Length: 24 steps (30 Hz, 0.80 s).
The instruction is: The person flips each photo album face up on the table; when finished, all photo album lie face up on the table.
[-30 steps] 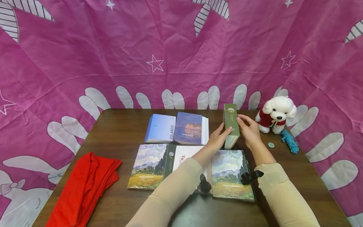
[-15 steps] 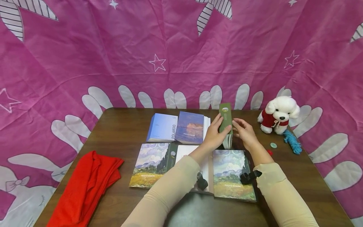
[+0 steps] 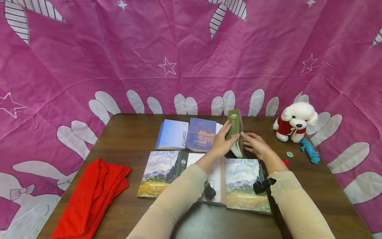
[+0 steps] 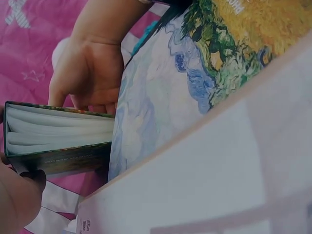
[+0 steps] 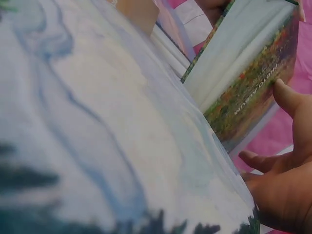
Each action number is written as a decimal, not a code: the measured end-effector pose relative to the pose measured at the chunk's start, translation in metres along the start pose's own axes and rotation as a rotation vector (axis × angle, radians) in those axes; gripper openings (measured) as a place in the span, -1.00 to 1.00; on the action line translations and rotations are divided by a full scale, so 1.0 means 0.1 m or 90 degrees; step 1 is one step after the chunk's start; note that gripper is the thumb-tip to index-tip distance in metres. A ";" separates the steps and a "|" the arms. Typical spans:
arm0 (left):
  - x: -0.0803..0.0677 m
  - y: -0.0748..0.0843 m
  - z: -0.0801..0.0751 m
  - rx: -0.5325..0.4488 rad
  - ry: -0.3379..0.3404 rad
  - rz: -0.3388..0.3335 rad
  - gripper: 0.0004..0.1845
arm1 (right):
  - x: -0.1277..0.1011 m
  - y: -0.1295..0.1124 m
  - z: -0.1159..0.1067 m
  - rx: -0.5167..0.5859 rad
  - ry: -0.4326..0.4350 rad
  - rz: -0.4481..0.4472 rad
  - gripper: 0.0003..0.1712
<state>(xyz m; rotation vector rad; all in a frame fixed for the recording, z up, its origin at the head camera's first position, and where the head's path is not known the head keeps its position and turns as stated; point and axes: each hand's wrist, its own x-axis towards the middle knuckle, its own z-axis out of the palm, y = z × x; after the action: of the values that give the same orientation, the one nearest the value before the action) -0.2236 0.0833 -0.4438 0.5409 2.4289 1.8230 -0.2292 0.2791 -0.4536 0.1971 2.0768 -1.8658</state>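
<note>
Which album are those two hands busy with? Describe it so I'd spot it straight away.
Start at the white plush dog at the table's far right, then look left. Between the left hand and right hand stands the green-spined photo album. Unlike the other albums lying flat or open, it stands on edge.

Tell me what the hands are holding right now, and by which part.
The green-spined photo album, standing on edge: the left hand grips its spine side, while the right hand rests against its cover with straight fingers.
</note>
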 end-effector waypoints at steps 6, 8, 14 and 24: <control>0.02 -0.05 0.03 -0.041 -0.016 -0.059 -0.31 | -0.03 0.01 -0.08 -0.020 0.043 0.016 0.03; 0.02 -0.08 0.05 -0.044 -0.026 -0.098 -0.32 | -0.04 0.02 -0.13 -0.048 0.069 0.021 0.04; 0.03 -0.14 0.09 -0.086 -0.073 -0.208 -0.30 | -0.09 0.02 -0.23 -0.145 0.131 0.032 0.01; 0.00 -0.13 0.01 -0.036 -0.084 -0.222 -0.25 | -0.13 0.04 -0.29 -0.181 0.123 0.004 -0.02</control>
<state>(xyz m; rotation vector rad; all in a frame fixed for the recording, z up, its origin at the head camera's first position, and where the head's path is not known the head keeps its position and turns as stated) -0.2265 0.0807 -0.4562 0.2087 2.2103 1.6492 -0.2207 0.3098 -0.4508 0.3236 2.4390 -1.5761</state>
